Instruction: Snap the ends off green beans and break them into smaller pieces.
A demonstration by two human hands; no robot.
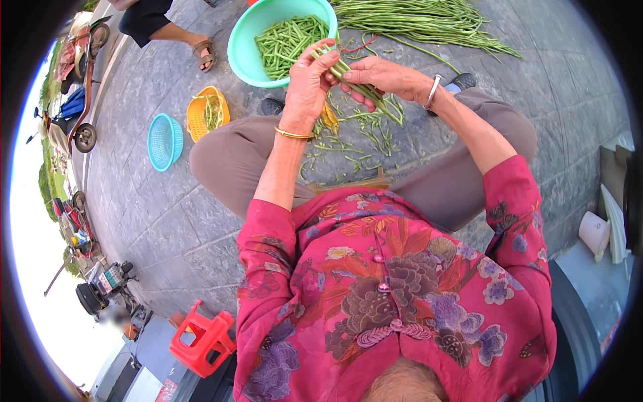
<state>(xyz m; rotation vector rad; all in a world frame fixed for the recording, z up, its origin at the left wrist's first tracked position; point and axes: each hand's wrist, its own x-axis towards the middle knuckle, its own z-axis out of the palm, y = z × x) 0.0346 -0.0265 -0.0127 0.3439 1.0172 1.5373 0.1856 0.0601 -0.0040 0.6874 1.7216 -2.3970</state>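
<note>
A small bundle of long green beans (369,91) is held between both hands, above the floor in front of my lap. My left hand (311,83), with a gold-coloured bangle at the wrist, grips the upper end beside the basin. My right hand (369,78), with a silver-coloured bangle, closes around the bundle farther along. The light green plastic basin (241,50) holds many short cut bean pieces (289,45). A large pile of long beans (417,17) lies on the paving beyond my right hand. Bean ends and scraps (374,130) are scattered on the floor below the hands.
A yellow plastic basket (193,118) with some bean scraps and a turquoise basket (166,142) stand at the left. Another person's sandalled foot (203,53) is near the basin. A red plastic stool (201,341) is at the lower left; parked scooters line the far left.
</note>
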